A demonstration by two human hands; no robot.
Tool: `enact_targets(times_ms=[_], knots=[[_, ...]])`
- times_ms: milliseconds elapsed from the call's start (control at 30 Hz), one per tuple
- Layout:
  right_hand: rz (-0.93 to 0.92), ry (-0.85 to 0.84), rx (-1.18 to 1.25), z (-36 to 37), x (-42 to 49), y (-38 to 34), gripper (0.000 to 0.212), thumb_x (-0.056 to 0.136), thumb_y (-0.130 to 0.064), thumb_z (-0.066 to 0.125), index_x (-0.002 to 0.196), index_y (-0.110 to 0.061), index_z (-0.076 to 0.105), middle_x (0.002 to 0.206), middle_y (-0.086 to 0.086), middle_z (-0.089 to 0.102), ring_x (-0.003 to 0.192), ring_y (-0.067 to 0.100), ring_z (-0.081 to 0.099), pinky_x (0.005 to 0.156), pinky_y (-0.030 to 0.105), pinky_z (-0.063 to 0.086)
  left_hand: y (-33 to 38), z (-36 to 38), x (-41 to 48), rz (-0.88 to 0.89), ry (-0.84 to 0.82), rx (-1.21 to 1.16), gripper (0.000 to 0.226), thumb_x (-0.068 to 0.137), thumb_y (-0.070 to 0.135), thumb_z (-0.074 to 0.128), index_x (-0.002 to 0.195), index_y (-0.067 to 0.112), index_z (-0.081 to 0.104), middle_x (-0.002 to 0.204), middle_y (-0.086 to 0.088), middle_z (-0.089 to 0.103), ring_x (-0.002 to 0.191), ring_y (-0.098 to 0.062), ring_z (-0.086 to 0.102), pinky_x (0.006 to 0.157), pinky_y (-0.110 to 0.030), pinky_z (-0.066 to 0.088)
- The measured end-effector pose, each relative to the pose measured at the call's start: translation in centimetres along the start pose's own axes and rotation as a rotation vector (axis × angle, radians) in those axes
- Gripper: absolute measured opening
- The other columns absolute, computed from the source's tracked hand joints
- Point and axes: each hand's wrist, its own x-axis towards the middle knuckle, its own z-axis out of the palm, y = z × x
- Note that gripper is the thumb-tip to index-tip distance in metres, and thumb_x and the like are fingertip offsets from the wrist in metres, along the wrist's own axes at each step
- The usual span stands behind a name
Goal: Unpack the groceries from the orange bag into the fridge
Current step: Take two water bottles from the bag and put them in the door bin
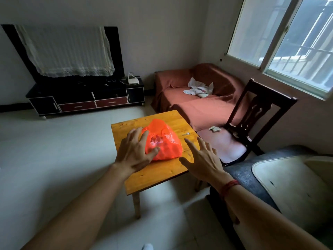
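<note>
Our left grip [135, 152] and right grip [203, 159], fingers spread apart, flank the orange bag [164, 141] on the wooden counter [153, 174].

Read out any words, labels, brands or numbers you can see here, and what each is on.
No text can be read. The orange bag shows no print; the white router and the crumpled paper on the chair are too small to tell.
</note>
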Motion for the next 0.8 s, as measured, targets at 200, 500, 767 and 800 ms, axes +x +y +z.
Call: enact_targets(times_ms=[200,500,767,800], knots=[[0.001,-0.022,-0.026,3.5,9.1,-0.3,0.078,0.085,-0.073,0.041,0.151,-0.042,0.014,0.159,0.014,0.019,0.139,0.035,0.029,0.107,0.050,0.033,-4.0,5.7,7.3,0.001,-0.035,-0.089,0.088,0.079,0.074,0.034,0.140,0.012,0.047,0.146,-0.019,0.043,0.135,-0.036,0.037,0.108,-0.048,0.034],[0.034,-0.129,-0.025,8.4,21.9,-1.6,0.077,0.087,-0.071,0.041,0.151,-0.041,0.011,0.157,0.016,0.025,0.137,0.034,0.033,0.104,0.049,0.033,-9.9,12.4,18.2,0.026,-0.153,-0.115,0.086,0.081,0.071,0.028,0.141,0.012,0.047,0.148,-0.017,0.042,0.137,-0.033,0.036,0.109,-0.047,0.036],[0.048,-0.252,0.022,13.4,28.5,-1.9,0.079,0.089,-0.065,0.045,0.153,-0.039,0.007,0.158,0.016,0.022,0.137,0.036,0.034,0.102,0.046,0.035,-13.2,18.1,23.1,-0.042,-0.260,-0.149,0.077,0.085,0.066,0.029,0.144,0.018,0.041,0.152,-0.011,0.036,0.140,-0.028,0.030,0.111,-0.042,0.032],[0.043,-0.259,0.025,14.0,29.2,-1.8,0.079,0.089,-0.065,0.046,0.153,-0.038,0.008,0.158,0.015,0.022,0.136,0.035,0.034,0.102,0.046,0.036,-13.5,18.7,23.4,-0.055,-0.276,-0.150,0.076,0.085,0.066,0.030,0.144,0.019,0.040,0.152,-0.011,0.035,0.140,-0.028,0.029,0.110,-0.043,0.033]])
